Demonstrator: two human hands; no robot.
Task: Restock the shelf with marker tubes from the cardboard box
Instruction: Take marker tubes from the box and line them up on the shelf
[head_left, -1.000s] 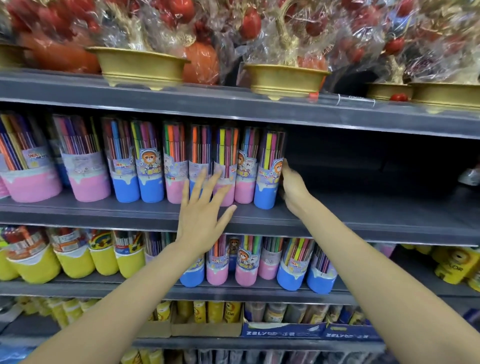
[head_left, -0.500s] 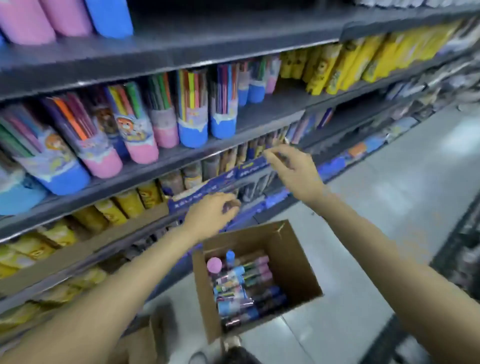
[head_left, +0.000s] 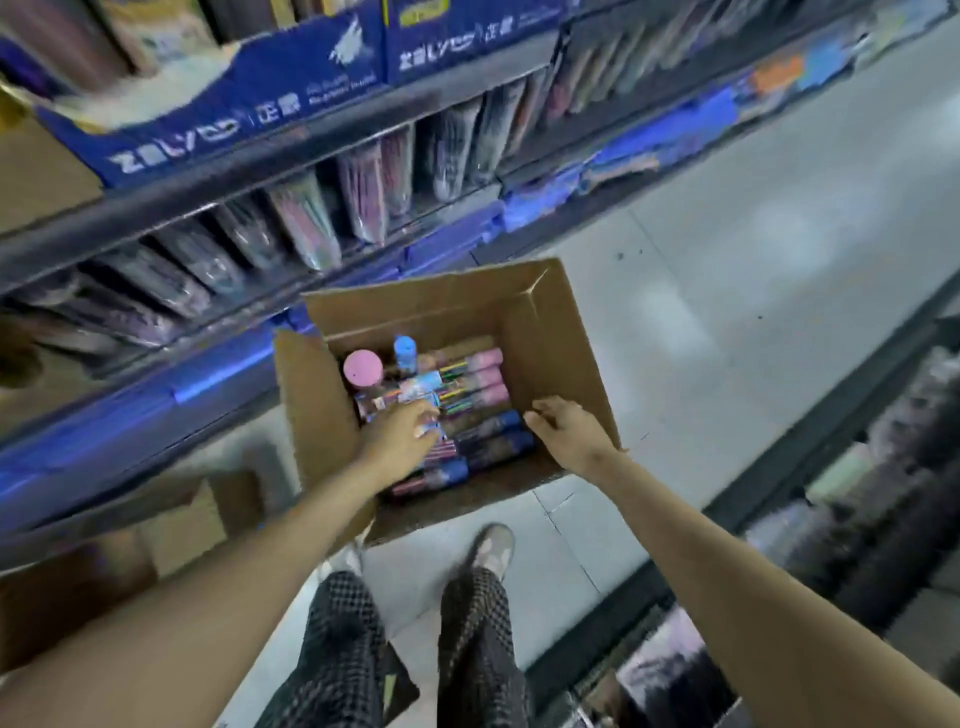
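Much of the view is smeared by blur: the shelf (head_left: 291, 156) above and beyond the hands carries packs whose contents cannot be read, and the dark racks off to the right of the right hand are only vague shapes. The left hand (head_left: 400, 436) reaches down into the box (head_left: 550, 332), its fingers bent over the tubes (head_left: 467, 384) beneath it; the fingertips seem to touch one tube, but blur hides whether they have closed round it. The right hand (head_left: 569, 431) hangs just inside the box by its right wall, fingers loosely curled, with nothing in it. Its thumb side is hard to make out. The box is brown cardboard, open at the top, standing on the pale floor (head_left: 727, 270) directly under both hands, with one flap folded out to the left of the left hand. The tubes lie on their sides in rows between and beyond the two hands, clear bodies showing coloured markers, with pink caps on the far ones and blue caps on those nearer the wrists. Two tubes stand upright just beyond the left hand, one with a round pink cap (head_left: 362, 368), one with a blue cap (head_left: 405, 348). The left forearm covers the near left corner of the box. Below the arms are checked trousers (head_left: 467, 639) and one shoe (head_left: 491, 545).
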